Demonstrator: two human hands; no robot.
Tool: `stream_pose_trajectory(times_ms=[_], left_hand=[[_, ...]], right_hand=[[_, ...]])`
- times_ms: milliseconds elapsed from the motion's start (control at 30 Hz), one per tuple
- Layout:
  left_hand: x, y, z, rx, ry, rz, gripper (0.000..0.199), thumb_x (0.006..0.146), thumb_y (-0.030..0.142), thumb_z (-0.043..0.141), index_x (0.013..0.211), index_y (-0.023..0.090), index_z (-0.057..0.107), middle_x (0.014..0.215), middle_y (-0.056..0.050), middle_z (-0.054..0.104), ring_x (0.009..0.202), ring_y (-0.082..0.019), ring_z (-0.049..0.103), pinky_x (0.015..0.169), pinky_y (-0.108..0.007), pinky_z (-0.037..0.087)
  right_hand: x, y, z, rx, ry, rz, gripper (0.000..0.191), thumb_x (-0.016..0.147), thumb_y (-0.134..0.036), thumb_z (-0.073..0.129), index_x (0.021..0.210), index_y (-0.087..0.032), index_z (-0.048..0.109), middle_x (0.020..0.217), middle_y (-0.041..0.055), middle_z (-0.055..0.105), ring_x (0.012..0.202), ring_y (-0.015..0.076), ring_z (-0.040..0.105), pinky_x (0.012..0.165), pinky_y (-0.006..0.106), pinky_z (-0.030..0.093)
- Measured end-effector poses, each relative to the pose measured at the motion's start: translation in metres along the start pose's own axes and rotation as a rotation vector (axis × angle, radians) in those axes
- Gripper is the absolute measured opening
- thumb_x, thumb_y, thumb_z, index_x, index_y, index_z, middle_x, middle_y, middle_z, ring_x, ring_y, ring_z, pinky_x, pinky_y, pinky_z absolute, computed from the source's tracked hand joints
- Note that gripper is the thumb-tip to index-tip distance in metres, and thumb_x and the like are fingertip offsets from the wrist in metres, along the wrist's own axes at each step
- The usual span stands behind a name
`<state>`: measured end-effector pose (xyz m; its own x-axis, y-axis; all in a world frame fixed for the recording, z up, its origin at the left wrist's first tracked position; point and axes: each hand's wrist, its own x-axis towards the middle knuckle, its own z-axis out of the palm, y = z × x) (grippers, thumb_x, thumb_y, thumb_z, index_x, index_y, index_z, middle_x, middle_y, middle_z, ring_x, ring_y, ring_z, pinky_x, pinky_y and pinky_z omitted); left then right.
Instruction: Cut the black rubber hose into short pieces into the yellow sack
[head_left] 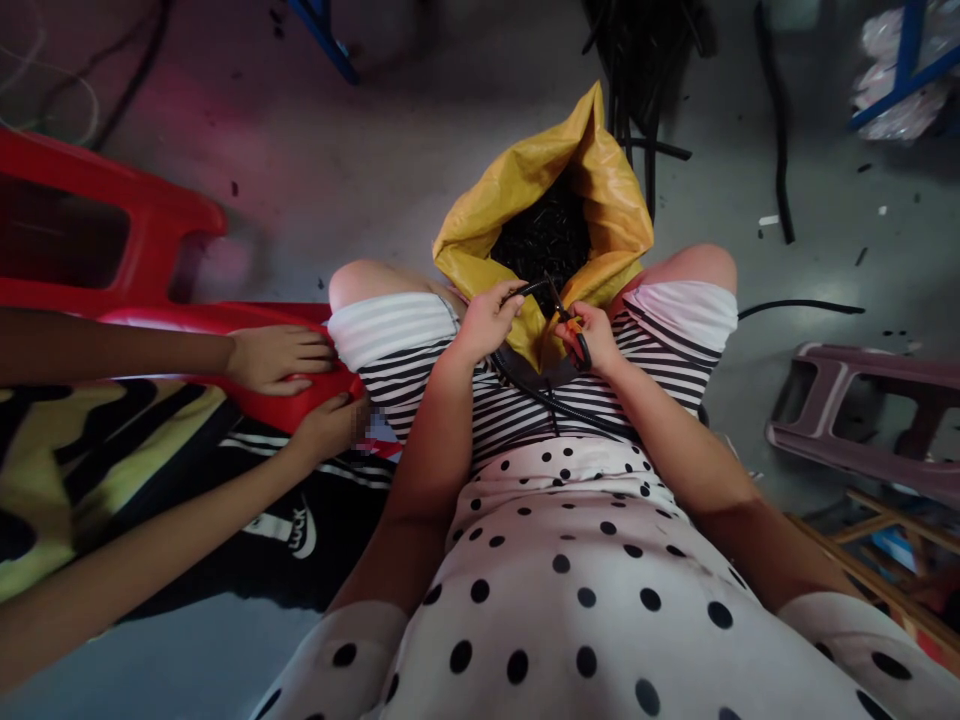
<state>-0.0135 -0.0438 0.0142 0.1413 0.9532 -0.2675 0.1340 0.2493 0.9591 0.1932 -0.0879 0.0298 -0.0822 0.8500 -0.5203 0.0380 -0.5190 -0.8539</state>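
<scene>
Black tubing point(534, 287), pinched in the left hand point(487, 318) at the mouth of a yellow sack point(495, 215), points its end rightward, nearly crosswise, to scissors point(562, 314) angled forward and slightly left, grasped in the right hand point(598, 338), while another person's black garment point(341, 535) reads "LUCK".

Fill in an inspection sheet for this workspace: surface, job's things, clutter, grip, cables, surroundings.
Surface: grey floor, strewn with dark scraps.
Job's things: open yellow sack holding short black pieces; black tube; scissors.
Clutter: long black lengths on the floor beyond the sack and to its right.
Grip: left hand holds the tube; right hand holds the scissors.
Cables: pale looped strand, upper left; whether a cable, unclear.
Surroundings: red stool and another person's hands, left; purple stool, right.
</scene>
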Motion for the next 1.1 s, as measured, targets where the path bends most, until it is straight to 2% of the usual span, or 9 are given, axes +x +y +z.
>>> stream_pose_trajectory(times_ms=[133,233,400,567,733,833,933,1100], left_hand=[[-0.003,0.002,-0.001,0.011,-0.051,-0.066,0.031,0.093,0.033,0.079,0.119,0.017,0.078,0.068,0.002,0.061,0.043,-0.007,0.044,0.045,-0.021,0.034],[-0.003,0.004,-0.001,-0.037,-0.024,-0.095,0.035,0.093,0.037,0.082,0.121,0.016,0.076,0.072,0.001,0.063,0.043,-0.006,0.043,0.045,-0.022,0.034],[0.002,0.004,0.001,-0.115,0.113,-0.063,0.04,0.092,0.046,0.085,0.117,0.019,0.071,0.072,0.004,0.061,0.042,-0.005,0.043,0.042,-0.021,0.032],[0.002,0.004,0.005,-0.126,0.194,-0.059,0.035,0.091,0.043,0.086,0.103,0.022,0.061,0.071,0.006,0.06,0.043,-0.005,0.044,0.042,-0.019,0.031],[-0.003,0.011,0.009,-0.088,0.103,-0.107,0.022,0.091,0.027,0.08,0.097,0.021,0.06,0.075,0.003,0.065,0.053,-0.008,0.052,0.049,-0.019,0.038],[-0.004,0.012,0.009,-0.035,0.019,-0.094,0.014,0.09,0.019,0.076,0.096,0.02,0.063,0.077,0.0,0.068,0.065,-0.012,0.061,0.062,-0.022,0.048],[-0.002,0.009,0.008,0.01,-0.042,-0.06,0.012,0.089,0.017,0.074,0.097,0.019,0.066,0.077,0.0,0.069,0.074,-0.015,0.065,0.073,-0.025,0.052],[0.002,0.004,0.007,0.076,-0.072,-0.007,0.013,0.091,0.02,0.071,0.103,0.02,0.066,0.08,0.0,0.07,0.076,-0.015,0.066,0.077,-0.025,0.054]], right_hand=[[0.006,0.009,-0.001,-0.045,0.066,-0.089,0.053,0.071,-0.05,0.089,0.075,-0.027,0.041,0.054,-0.0069,0.042,0.049,0.0111,0.04,0.043,0.025,0.031],[0.007,0.006,-0.001,-0.065,0.115,-0.079,0.06,0.068,-0.053,0.094,0.077,-0.027,0.041,0.056,-0.0077,0.041,0.051,0.0102,0.039,0.044,0.024,0.03],[0.0,-0.006,0.0,0.093,-0.02,0.093,0.076,0.06,-0.07,0.098,0.1,-0.027,0.048,0.065,-0.0093,0.053,0.051,0.0131,0.051,0.046,0.027,0.045],[0.0,-0.002,0.002,-0.021,-0.088,0.017,0.079,0.058,-0.073,0.097,0.102,-0.026,0.051,0.072,-0.0098,0.049,0.06,0.0095,0.044,0.052,0.023,0.036],[0.007,0.004,0.004,-0.086,-0.11,0.025,0.077,0.065,-0.083,0.088,0.102,-0.025,0.052,0.078,-0.0072,0.05,0.067,0.0108,0.046,0.057,0.023,0.037],[0.008,0.004,0.004,-0.093,-0.094,0.026,0.074,0.069,-0.086,0.084,0.098,-0.025,0.051,0.075,-0.0063,0.05,0.066,0.0118,0.046,0.056,0.023,0.037],[0.006,0.006,0.004,-0.143,-0.055,0.006,0.073,0.07,-0.089,0.081,0.091,-0.025,0.052,0.07,-0.0055,0.048,0.063,0.0126,0.043,0.054,0.024,0.034],[0.006,0.011,0.001,-0.246,0.005,-0.088,0.074,0.07,-0.092,0.078,0.077,-0.024,0.052,0.064,-0.0032,0.046,0.063,0.0133,0.039,0.054,0.026,0.027]])
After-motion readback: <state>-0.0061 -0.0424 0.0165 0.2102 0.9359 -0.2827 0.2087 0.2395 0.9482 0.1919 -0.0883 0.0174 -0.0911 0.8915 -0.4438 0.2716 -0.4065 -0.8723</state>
